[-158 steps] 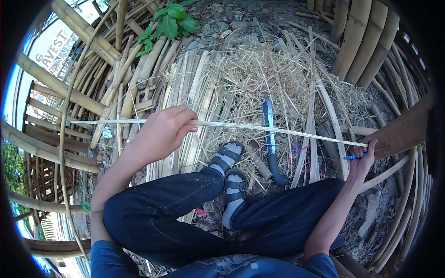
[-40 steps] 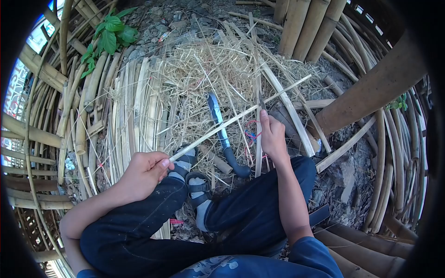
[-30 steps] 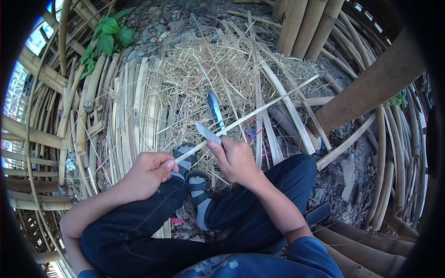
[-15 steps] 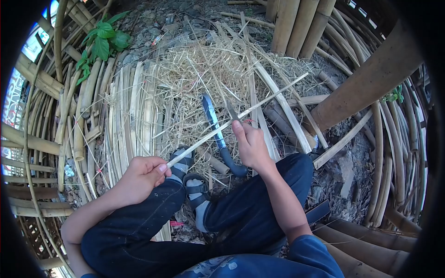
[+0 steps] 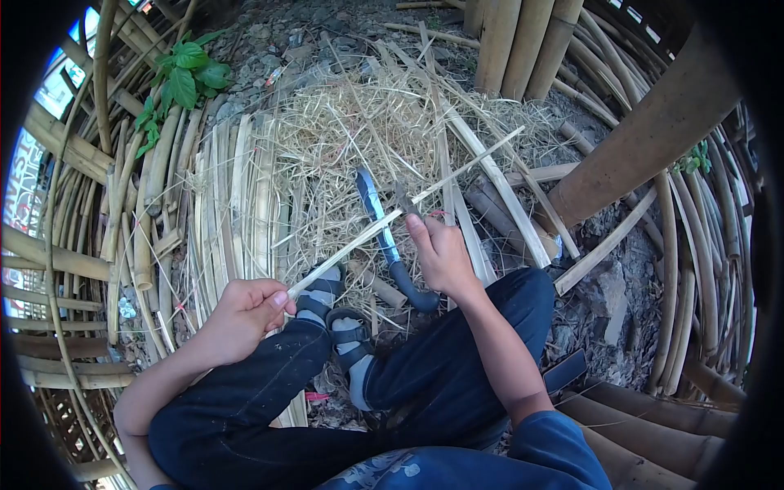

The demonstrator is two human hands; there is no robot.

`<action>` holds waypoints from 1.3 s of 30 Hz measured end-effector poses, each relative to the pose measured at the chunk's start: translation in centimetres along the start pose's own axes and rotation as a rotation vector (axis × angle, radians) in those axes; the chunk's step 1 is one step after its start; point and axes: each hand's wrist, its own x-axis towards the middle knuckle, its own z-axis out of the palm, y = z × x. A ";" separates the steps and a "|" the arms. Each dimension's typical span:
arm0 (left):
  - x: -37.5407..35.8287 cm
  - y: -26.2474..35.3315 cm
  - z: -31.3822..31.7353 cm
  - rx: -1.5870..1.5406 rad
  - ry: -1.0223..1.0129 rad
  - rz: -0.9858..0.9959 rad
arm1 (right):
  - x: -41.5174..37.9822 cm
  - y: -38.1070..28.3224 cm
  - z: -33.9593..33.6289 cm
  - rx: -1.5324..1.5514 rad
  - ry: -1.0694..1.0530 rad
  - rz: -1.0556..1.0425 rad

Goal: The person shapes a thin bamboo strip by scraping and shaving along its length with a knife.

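Note:
Pinched between the thumb and fingers of my left hand (image 5: 247,317) is the near end of a thin, pale bamboo strip (image 5: 349,247). The strip slants up and to the right. My right hand (image 5: 443,255) is closed around a knife (image 5: 403,198), its thumb pointing forward; the handle is hidden in the fist. The short dark blade crosses the strip beyond its middle and appears to touch it. Beneath the strip, a machete (image 5: 376,214) with a shiny blade and a curved black handle lies among the shavings, in front of my sandalled feet (image 5: 349,335).
A heap of bamboo shavings (image 5: 343,122) covers the ground ahead. Split bamboo slats (image 5: 219,196) lie on the left. A thick bamboo post (image 5: 653,131) leans at right, near upright poles (image 5: 523,49). Green leaves (image 5: 189,72) grow at upper left. A dark flat object (image 5: 564,372) is by my right hip.
The strip's far end has shifted slightly left and down. The knife blade has moved a little left with my right hand. My left hand keeps its pinch, nearly in place.

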 end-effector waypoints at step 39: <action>-1.1 0.1 -1.1 -0.118 -0.044 -0.105 | 2.2 4.2 -1.5 0.173 0.005 0.101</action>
